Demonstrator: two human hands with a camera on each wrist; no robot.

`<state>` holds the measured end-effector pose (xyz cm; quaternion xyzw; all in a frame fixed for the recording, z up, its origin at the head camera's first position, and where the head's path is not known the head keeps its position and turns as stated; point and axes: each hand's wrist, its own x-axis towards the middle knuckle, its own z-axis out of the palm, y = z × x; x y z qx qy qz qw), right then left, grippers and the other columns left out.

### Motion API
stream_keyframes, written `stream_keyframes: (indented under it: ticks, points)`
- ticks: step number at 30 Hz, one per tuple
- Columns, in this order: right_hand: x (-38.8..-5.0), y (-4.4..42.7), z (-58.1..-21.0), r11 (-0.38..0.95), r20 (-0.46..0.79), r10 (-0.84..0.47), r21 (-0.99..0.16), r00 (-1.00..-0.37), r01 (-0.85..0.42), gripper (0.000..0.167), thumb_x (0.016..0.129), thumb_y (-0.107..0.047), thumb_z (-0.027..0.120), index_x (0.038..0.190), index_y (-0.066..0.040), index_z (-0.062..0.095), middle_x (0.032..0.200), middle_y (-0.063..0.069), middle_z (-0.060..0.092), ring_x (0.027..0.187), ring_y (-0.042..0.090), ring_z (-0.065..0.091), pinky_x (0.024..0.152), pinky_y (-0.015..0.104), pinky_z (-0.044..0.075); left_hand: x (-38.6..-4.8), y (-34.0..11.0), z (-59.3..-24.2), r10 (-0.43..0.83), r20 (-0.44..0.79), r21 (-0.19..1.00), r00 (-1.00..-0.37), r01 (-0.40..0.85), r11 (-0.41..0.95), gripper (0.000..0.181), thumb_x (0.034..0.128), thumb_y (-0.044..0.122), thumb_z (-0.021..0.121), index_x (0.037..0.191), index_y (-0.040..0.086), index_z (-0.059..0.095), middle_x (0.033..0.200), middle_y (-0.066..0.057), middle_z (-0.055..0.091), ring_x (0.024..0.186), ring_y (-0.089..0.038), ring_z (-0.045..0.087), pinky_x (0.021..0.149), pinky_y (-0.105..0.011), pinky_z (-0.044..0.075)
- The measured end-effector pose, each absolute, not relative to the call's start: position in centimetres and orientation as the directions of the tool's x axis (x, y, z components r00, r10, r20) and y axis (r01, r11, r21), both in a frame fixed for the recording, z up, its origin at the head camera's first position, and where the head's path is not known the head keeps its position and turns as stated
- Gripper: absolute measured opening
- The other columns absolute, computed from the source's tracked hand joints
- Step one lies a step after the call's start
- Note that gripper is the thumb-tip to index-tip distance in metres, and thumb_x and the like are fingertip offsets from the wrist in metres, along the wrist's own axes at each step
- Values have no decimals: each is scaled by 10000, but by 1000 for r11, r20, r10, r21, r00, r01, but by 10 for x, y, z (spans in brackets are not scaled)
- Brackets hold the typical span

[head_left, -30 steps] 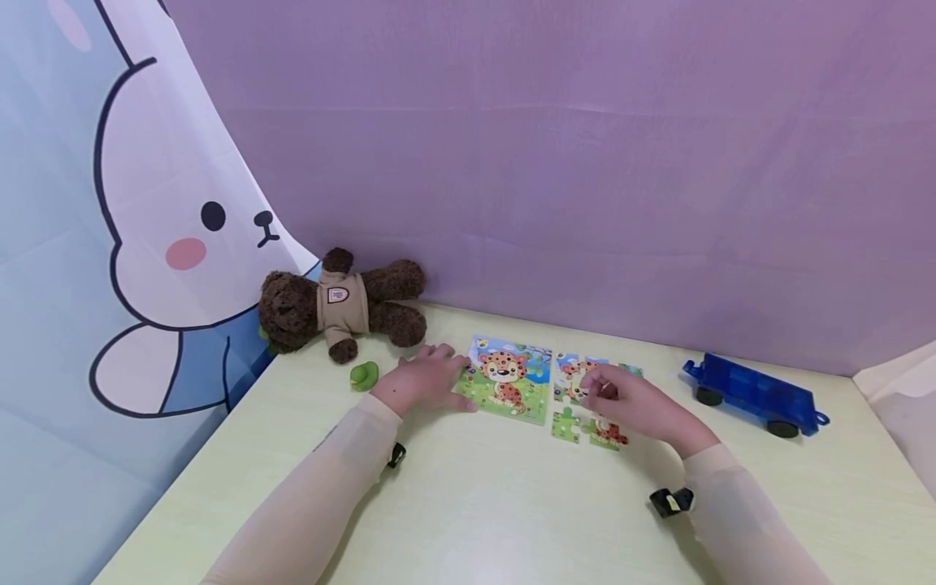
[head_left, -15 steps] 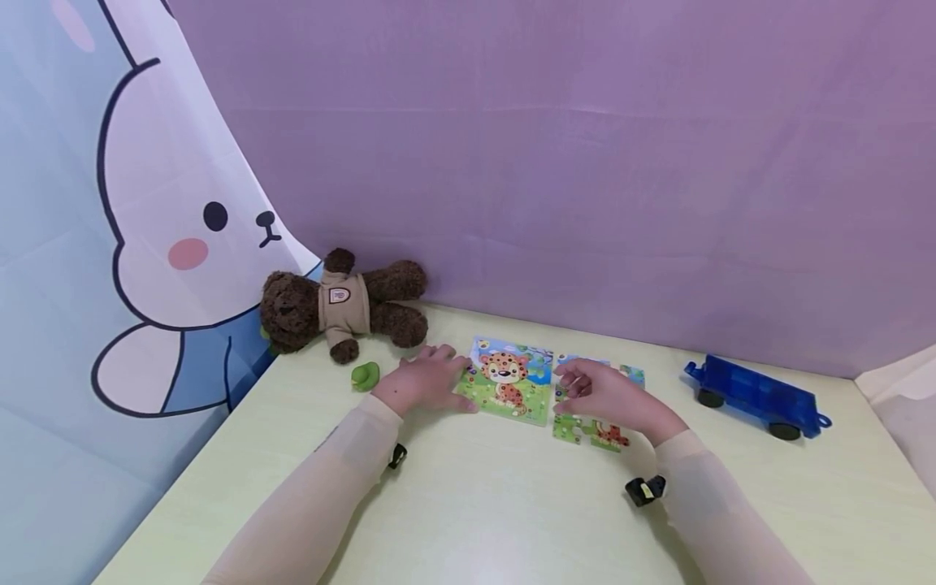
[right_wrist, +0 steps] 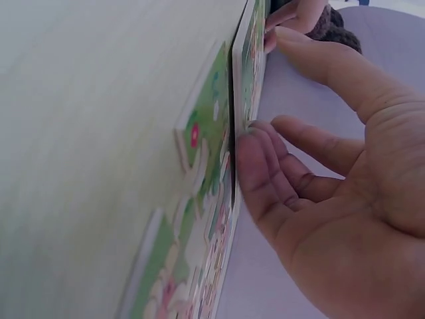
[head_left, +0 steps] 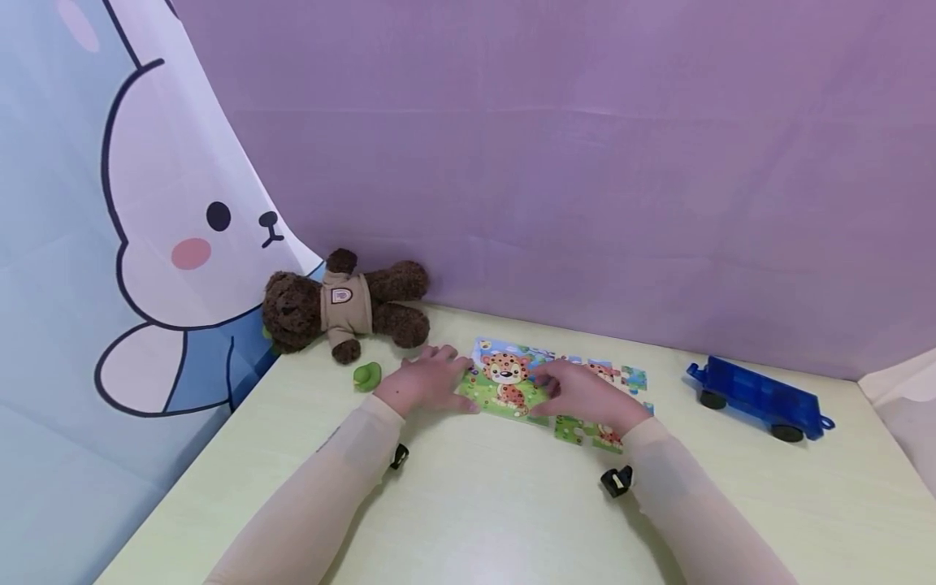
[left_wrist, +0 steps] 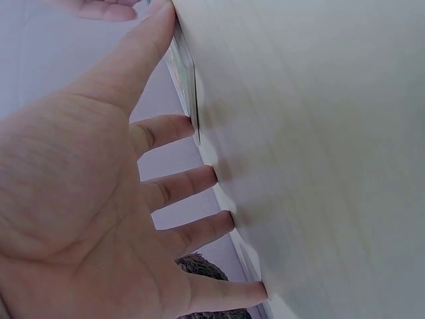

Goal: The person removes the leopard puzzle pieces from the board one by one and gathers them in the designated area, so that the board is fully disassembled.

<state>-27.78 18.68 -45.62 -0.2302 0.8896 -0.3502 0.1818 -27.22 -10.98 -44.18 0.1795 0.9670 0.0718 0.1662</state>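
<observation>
A leopard picture board (head_left: 506,382) lies flat on the table in the head view. My left hand (head_left: 430,383) rests at its left side, fingers spread. In the left wrist view, the thumb and index finger touch the board's edge (left_wrist: 186,80) while the other fingertips press on the table. My right hand (head_left: 588,394) reaches over the board's right edge, thumb and index finger apart. From the right wrist, its other fingers look loosely bent beside the board (right_wrist: 250,73), with no object seen between them. Jigsaw pieces (head_left: 569,429) with a similar print lie under and around it, partly covered.
A brown teddy bear (head_left: 347,305) in a beige shirt lies at the back left. In front of it sits a green toy duck (head_left: 367,376). A blue toy trailer (head_left: 760,396) stands at the right. Purple cloth (head_left: 585,162) hangs behind the table.
My right hand has moved left from above the jigsaw pieces to the board's right edge, with its fingers less bunched. My left hand stays in place.
</observation>
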Motion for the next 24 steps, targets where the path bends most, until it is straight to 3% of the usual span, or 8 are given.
stream_keyframes:
  ticks: [11,18,24]
  points:
    - [-283,181,-458,685,-193,-538,-668,-820,-292,628,896,-328,879,1435,-92,657,1281,23,690,1129,194,633,1037,457,585,-272,-110,-442,369,-294,194,-882,323,926,940,924,727,675,1679,276,345,1763,-121,285,1610,-524,252,1206,-856,245]
    - [-282,175,-458,681,-202,-550,-670,-810,-295,550,899,-301,879,1366,-85,684,1141,29,679,1016,187,589,946,389,567,-272,-110,-442,361,-298,185,-883,318,930,952,921,735,674,1684,279,334,1766,-117,281,1613,-515,253,1207,-854,247]
    - [-281,170,-455,707,-189,-530,-637,-827,-307,585,875,-320,901,1360,-74,684,1216,49,649,1051,192,579,990,421,570,-272,-110,-442,360,-298,178,-884,319,931,954,919,734,679,1682,274,338,1762,-122,289,1608,-509,268,1203,-851,264]
